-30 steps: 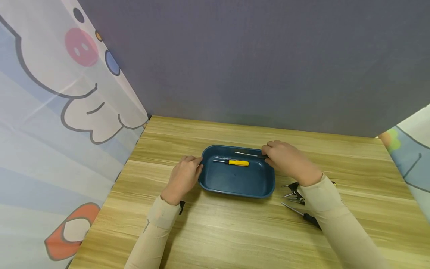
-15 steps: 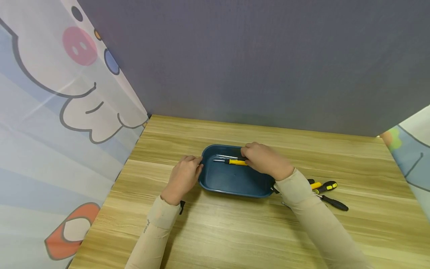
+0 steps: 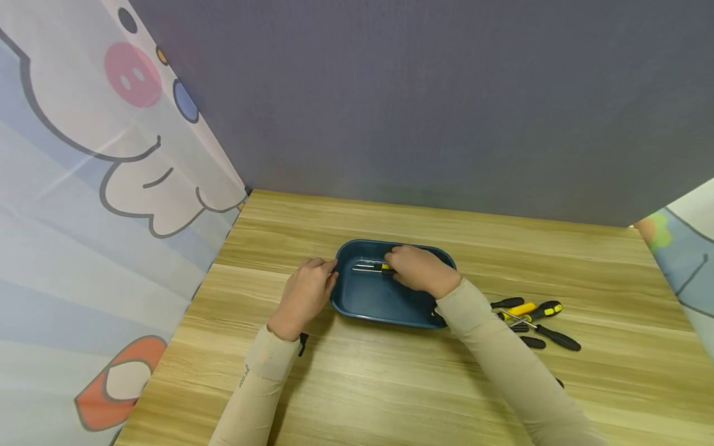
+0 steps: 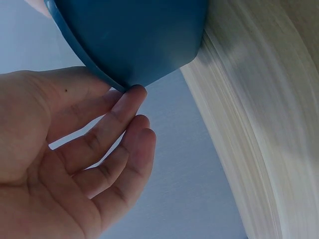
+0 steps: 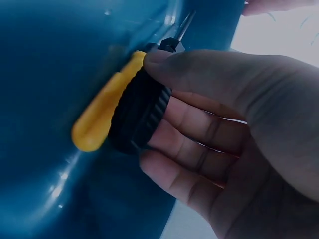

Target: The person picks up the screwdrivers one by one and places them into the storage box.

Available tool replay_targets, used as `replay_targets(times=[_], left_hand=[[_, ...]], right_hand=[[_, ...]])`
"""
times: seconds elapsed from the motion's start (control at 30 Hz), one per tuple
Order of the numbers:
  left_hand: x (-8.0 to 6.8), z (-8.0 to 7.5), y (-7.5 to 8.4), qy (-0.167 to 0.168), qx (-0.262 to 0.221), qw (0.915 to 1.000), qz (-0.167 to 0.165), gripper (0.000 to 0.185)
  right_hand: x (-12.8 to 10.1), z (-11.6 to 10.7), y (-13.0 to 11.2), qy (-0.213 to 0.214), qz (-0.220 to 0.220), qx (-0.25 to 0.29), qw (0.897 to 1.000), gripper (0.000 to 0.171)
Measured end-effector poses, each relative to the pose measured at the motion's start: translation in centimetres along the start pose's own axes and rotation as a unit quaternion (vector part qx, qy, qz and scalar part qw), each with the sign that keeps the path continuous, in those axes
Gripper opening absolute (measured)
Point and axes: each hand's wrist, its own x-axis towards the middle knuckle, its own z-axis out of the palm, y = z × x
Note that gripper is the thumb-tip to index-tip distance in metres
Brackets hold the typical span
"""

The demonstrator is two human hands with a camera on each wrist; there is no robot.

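Our right hand [image 3: 419, 271] sits inside the blue tray [image 3: 362, 300], further left than 0.5 s ago, gripping a black-handled screwdriver [image 3: 361, 265] beside the yellow screwdriver [image 3: 383, 267]. Our left hand [image 3: 305, 291] has not moved from the tray's left rim, fingers curled against it. More loose screwdrivers [image 3: 530, 316] now show on the wooden table [image 3: 357, 378] to the right.

From the left wrist, we see relaxed fingers [image 4: 127, 107] touching the tray's [image 4: 134, 35] outer edge.

From the right wrist, thumb and fingers [image 5: 199, 124] pinch the black ribbed handle [image 5: 139, 117], lying against the yellow handle [image 5: 102, 117] on the tray floor [image 5: 50, 59].
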Motion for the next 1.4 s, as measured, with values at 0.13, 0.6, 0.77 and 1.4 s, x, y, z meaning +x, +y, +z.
replay_targets(times=[0.13,0.6,0.77,1.4], left_hand=[[0.0,0.0,0.0,0.001,-0.005,1.0,-0.001,0.027],[0.1,-0.1,-0.1,-0.001,-0.005,1.0,-0.005,0.026],[0.3,-0.2,-0.1,-0.002,-0.001,1.0,-0.006,0.026],[0.3,0.1,-0.1,0.001,-0.006,1.0,-0.008,0.026]], right_hand=[[0.3,0.4,0.0,-0.007,0.005,0.006,1.0,0.007],[0.4,1.0,0.2,0.003,0.007,0.02,1.0,0.022],[0.4,0.7,0.4,0.011,0.008,0.017,1.0,0.015],[-2.8,-2.1,0.2,0.041,0.017,-0.001,0.999,0.013]])
